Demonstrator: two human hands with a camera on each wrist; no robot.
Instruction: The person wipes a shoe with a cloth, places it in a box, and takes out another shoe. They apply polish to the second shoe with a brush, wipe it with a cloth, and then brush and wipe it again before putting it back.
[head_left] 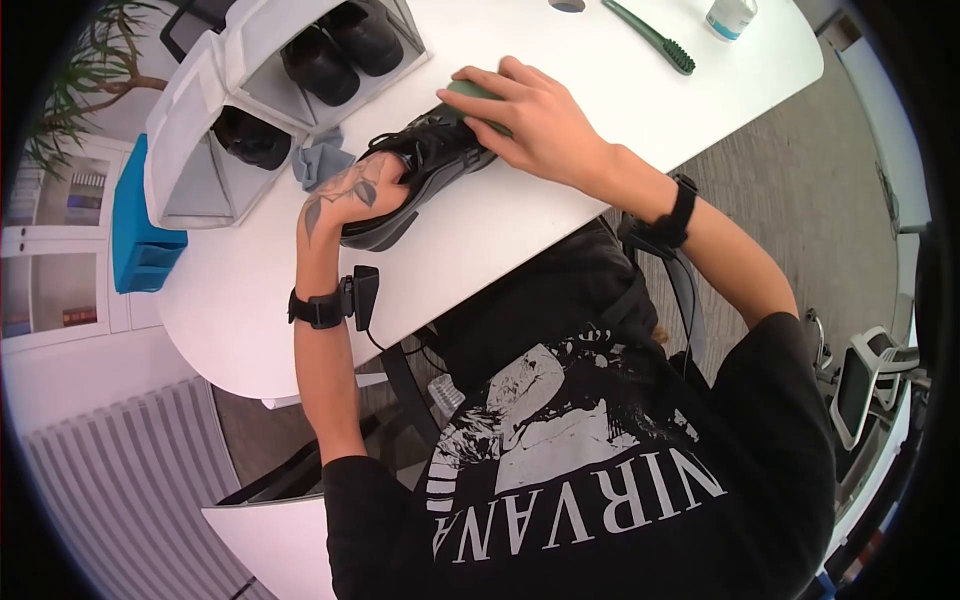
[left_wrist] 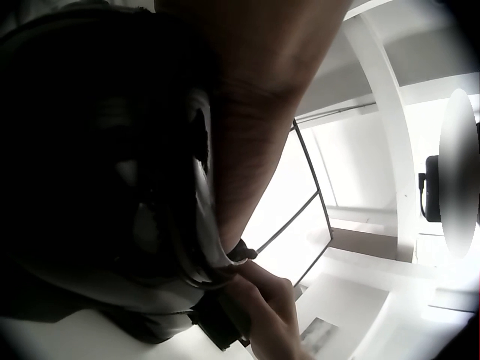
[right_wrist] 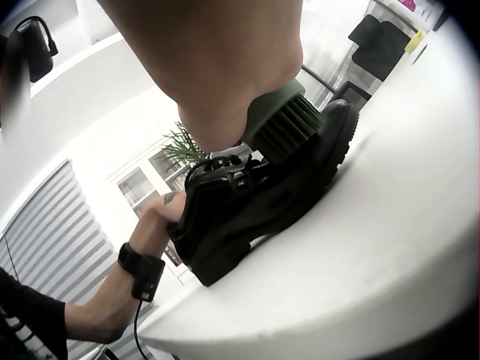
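Note:
A black lace-up shoe [head_left: 432,172] with a thick sole lies over the white table near its front edge. My left hand [head_left: 355,190] holds it at the heel end, the fingers going into the shoe's opening and mostly hidden there. My right hand [head_left: 540,125] grips a green brush [right_wrist: 283,124] from above, fingers spread over its back. In the right wrist view the dark bristles [right_wrist: 289,136] meet the front upper, just ahead of the laces. The left wrist view is dark, mostly filled by the shoe [left_wrist: 105,187].
Two white-framed shoe boxes [head_left: 222,75] with black shoes [head_left: 345,50] stand at the back left. Beside the shoe lies a grey-blue cloth [head_left: 320,163]. Farther right are a long-handled green brush [head_left: 655,38] and a small clear jar [head_left: 731,18]. A blue box [head_left: 140,235] sits at far left.

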